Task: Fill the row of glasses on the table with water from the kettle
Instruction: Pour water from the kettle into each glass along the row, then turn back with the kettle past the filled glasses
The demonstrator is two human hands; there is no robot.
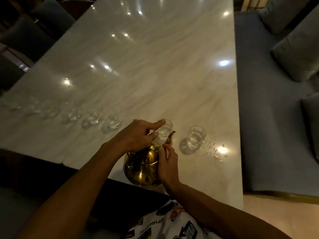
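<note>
Fingers of the left hand pinch the thin handle of the gold kettle (shiny and round). The right hand curls against its side, near the spout. The spout tip is just by a small glass on the white table. That glass may hold water; it is blurry.

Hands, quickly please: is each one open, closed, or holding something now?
Left hand: closed, holds the kettle by its handle.
Right hand: fingers curled on the kettle near the spout.
</note>
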